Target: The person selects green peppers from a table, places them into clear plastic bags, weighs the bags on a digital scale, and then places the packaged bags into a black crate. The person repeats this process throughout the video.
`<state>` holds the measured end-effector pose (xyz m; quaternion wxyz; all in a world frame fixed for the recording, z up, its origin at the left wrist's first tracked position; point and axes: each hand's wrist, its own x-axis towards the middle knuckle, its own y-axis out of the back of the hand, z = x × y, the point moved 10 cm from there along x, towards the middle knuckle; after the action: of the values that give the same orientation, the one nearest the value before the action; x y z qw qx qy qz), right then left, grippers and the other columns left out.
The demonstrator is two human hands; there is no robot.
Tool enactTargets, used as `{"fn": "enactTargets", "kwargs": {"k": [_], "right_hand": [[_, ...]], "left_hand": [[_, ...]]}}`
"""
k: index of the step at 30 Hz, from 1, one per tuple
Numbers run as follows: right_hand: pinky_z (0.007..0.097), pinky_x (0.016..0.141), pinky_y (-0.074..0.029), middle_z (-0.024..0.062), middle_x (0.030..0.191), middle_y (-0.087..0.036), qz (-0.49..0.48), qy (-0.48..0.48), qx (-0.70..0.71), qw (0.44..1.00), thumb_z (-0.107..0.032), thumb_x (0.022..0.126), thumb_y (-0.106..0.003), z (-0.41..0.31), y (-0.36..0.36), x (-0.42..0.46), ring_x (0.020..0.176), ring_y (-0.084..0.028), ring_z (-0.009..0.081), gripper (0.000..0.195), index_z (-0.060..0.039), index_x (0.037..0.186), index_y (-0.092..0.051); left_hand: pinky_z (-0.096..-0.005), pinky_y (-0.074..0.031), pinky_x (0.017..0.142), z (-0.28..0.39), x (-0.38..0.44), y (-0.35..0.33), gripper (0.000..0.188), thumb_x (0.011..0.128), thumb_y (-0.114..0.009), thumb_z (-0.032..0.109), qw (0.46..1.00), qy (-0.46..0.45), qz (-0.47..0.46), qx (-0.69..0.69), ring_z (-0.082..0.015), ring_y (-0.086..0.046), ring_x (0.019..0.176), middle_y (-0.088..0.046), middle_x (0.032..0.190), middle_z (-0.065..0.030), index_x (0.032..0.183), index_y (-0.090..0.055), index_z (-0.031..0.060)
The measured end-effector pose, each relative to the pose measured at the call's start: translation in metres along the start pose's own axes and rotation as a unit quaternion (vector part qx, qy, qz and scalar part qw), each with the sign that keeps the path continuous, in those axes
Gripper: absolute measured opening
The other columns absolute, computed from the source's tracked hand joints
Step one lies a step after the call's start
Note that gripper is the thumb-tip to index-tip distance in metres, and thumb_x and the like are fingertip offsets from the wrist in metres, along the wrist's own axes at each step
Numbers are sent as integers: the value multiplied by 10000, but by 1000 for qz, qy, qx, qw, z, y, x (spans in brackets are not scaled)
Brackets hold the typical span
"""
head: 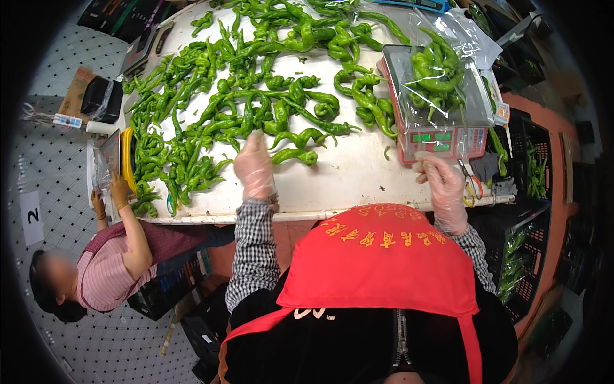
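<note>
My left hand point(254, 165), in a clear plastic glove, is over the near side of loose green peppers point(283, 117). Its fingertips reach a long pepper, but whether they grip it is hidden. A curled pepper point(295, 157) lies just right of that hand. My right hand point(443, 187), gloved the same way, has bent fingers at the front edge of a red digital scale point(407, 154). A clear plastic bag point(434, 89) with several green peppers inside rests on the scale's metal pan. Its loose film hangs over the lit display near my right fingertips; contact is unclear.
Scissors point(470, 185) lie by the table's right front corner. Black crates point(523, 211) with green vegetables stand at right. At left, a co-worker point(115, 259) handles plastic film beside a yellow-edged device point(128, 161). Another scale point(141, 48) sits at the table's far left.
</note>
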<state>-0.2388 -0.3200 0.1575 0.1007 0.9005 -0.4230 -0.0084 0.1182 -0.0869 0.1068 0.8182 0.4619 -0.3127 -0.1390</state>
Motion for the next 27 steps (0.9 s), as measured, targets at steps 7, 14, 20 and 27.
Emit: {"fn": "enactTargets", "kwargs": {"k": [7, 14, 20, 27], "right_hand": [[288, 695, -573, 104, 918, -717, -102, 16, -58, 993, -12, 997, -593, -2, -56, -4, 772, -690, 163, 215, -9, 1198, -669], [368, 771, -580, 147, 1031, -717, -59, 71, -187, 978, -16, 950, -643, -7, -49, -1, 881, -716, 260, 255, -20, 1204, -653], [431, 853, -565, 219, 1175, -678, -44, 237, -361, 901, -125, 852, -749, -47, -71, 11, 1059, -671, 393, 616, -87, 1414, -500], [457, 802, -550, 199, 1111, -700, -160, 52, -245, 955, -141, 867, -736, -23, -42, -12, 938, -677, 424, 481, -68, 1318, -587]], "left_hand": [[-459, -474, 911, 146, -15, -125, 230, 851, -639, 82, 931, -295, -213, 40, -299, -594, 1081, -658, 1051, -117, 1074, -698, 70], [-500, -434, 926, 178, -9, -116, 181, 851, -698, 150, 922, -349, -164, -29, -320, -575, 1090, -666, 1032, -135, 1005, -699, 56], [-503, -479, 753, 237, -54, -44, 208, 889, -698, 195, 803, -465, -284, -243, -376, -625, 768, -629, 787, -165, 938, -569, 40], [-467, -547, 778, 276, -63, -9, 359, 840, -797, 248, 794, -426, -393, -183, -350, -694, 812, -715, 825, -128, 1099, -635, 59]]}}
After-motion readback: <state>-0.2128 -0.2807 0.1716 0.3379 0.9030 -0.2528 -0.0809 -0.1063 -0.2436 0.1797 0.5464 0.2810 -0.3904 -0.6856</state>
